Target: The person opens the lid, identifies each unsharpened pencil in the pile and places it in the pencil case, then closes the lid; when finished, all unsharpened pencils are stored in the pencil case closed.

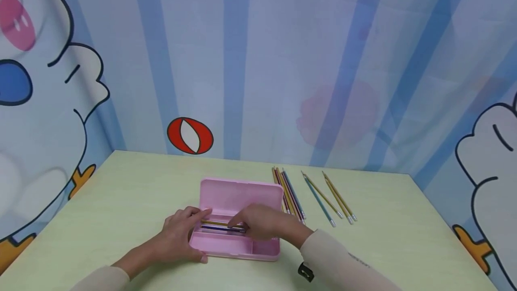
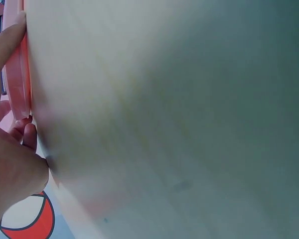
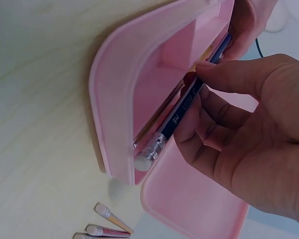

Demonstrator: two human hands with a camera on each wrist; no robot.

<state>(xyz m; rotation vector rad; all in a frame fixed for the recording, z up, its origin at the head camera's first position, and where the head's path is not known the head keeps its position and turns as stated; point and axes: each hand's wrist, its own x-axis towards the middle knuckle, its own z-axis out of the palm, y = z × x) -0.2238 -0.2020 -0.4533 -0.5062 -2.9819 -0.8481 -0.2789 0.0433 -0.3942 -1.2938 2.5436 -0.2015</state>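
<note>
A pink pencil case (image 1: 226, 245) lies on the table with its lid (image 1: 242, 193) raised at the back. My right hand (image 1: 260, 222) reaches into it and pinches a dark blue pencil (image 3: 183, 102) between thumb and fingers. That pencil has a silver ferrule and a white eraser. A yellow pencil (image 1: 214, 222) lies in the case just behind the blue one. My left hand (image 1: 177, 235) holds the case's left end, its thumb at the front corner and fingers toward the back. In the left wrist view only the case's edge (image 2: 19, 74) shows.
To the right of the case, several yellow, dark red and blue pencils (image 1: 294, 196) lie together. Farther right are a teal pencil (image 1: 321, 203) and several yellow pencils (image 1: 339, 197). A printed cloth (image 1: 266, 66) hangs behind the table (image 1: 141, 192).
</note>
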